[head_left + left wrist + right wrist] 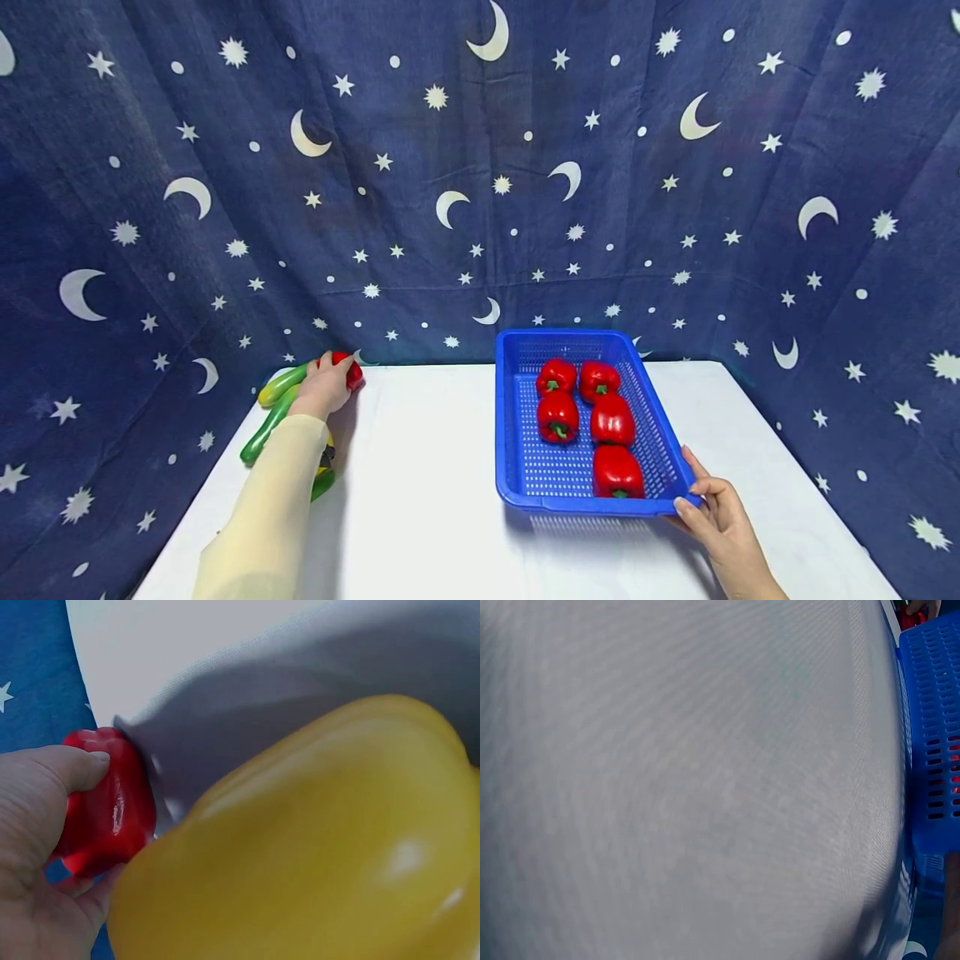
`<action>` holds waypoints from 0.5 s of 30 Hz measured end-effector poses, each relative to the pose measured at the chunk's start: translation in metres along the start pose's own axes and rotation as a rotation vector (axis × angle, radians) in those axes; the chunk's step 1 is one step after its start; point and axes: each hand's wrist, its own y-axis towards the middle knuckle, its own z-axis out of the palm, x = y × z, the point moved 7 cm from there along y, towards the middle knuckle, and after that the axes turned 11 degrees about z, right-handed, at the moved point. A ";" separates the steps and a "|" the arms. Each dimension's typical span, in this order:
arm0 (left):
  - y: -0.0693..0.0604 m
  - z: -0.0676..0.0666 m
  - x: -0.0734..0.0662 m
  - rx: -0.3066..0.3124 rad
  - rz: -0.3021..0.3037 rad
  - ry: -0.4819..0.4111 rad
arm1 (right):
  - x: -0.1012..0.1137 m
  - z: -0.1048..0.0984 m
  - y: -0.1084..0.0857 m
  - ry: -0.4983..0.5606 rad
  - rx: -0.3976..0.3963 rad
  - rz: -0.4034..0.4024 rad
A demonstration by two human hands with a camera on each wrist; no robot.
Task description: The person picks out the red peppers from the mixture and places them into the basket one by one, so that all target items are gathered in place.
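Observation:
At the far left of the table, my left hand [322, 390] holds a red bell pepper [354, 375]. In the left wrist view the thumb lies over that pepper [112, 806], with other fingers beneath it. A large glossy yellow vegetable [322, 832], perhaps a bell pepper, fills the front of that view. My right hand [723, 525] grips the near right corner of a blue perforated basket [585, 504], thumb and fingers on its rim. Inside the basket lie several red bell peppers [558, 417]. The basket's near end appears raised off the table.
Beside my left arm lie a yellow-green long vegetable [277, 387] and a green one [262, 433]. Another green piece [322, 485] shows partly behind the sleeve. A white cloth [427, 467] covers the table; a blue star-and-moon curtain [420, 208] hangs around it.

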 end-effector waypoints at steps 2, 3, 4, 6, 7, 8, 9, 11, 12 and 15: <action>0.000 -0.001 -0.001 0.004 -0.001 -0.005 | 0.001 0.000 0.000 0.001 0.002 -0.004; 0.000 -0.002 -0.002 0.010 -0.005 -0.010 | 0.001 0.000 0.000 0.001 0.003 -0.005; 0.000 -0.002 -0.002 0.019 -0.008 -0.016 | 0.001 0.000 0.000 -0.002 0.003 -0.006; 0.000 -0.002 -0.005 0.030 -0.004 -0.017 | 0.001 0.001 0.000 -0.007 0.002 -0.009; -0.001 -0.002 -0.006 0.037 -0.006 -0.023 | 0.001 0.001 -0.001 -0.009 0.002 -0.010; -0.001 -0.002 -0.008 0.038 -0.002 -0.019 | 0.001 0.001 -0.001 -0.009 0.004 -0.012; -0.001 -0.002 -0.010 0.039 0.001 -0.016 | 0.001 0.001 0.000 -0.007 0.005 -0.012; -0.001 -0.003 -0.015 0.040 0.014 0.002 | 0.001 0.001 0.000 -0.007 0.005 -0.012; -0.001 -0.002 -0.017 0.043 0.017 0.007 | 0.001 0.001 0.000 -0.004 0.006 -0.011; -0.003 -0.002 -0.025 0.047 0.038 0.022 | 0.000 0.001 0.000 -0.006 0.003 -0.009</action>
